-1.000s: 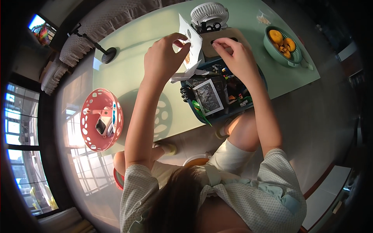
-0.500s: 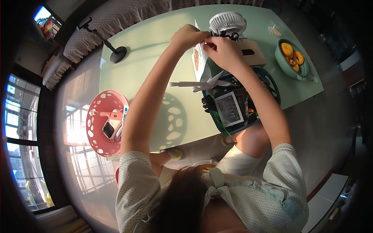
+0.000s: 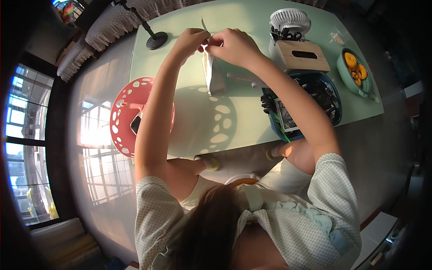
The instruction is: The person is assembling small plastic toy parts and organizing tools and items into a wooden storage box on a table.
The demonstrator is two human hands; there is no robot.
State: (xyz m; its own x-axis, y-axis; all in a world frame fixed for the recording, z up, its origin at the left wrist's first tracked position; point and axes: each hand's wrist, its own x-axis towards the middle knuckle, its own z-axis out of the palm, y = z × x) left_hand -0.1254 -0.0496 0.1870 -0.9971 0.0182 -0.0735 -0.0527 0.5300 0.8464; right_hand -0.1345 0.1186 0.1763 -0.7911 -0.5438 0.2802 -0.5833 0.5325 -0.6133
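Both hands meet over the pale green table (image 3: 252, 18), pinching the top edge of a white paper pouch (image 3: 213, 74) that hangs edge-on between them. My left hand (image 3: 191, 39) grips the top from the left. My right hand (image 3: 231, 44) grips it from the right, fingers closed on the same edge. The pouch's lower end hangs just above the tabletop. What is inside the pouch is hidden.
A red perforated basket (image 3: 128, 112) holding a dark object sits at the table's left edge. A dark blue basket (image 3: 333, 96) of items, a wooden tissue box (image 3: 300, 56), a small white fan (image 3: 290, 20), a green bowl (image 3: 355, 83) of orange fruit and a black lamp base (image 3: 156, 40) stand around.
The view has shifted so the table sits higher and more centred. Both hands have come together on the pouch's top edge, and the pouch has turned from facing me to edge-on.
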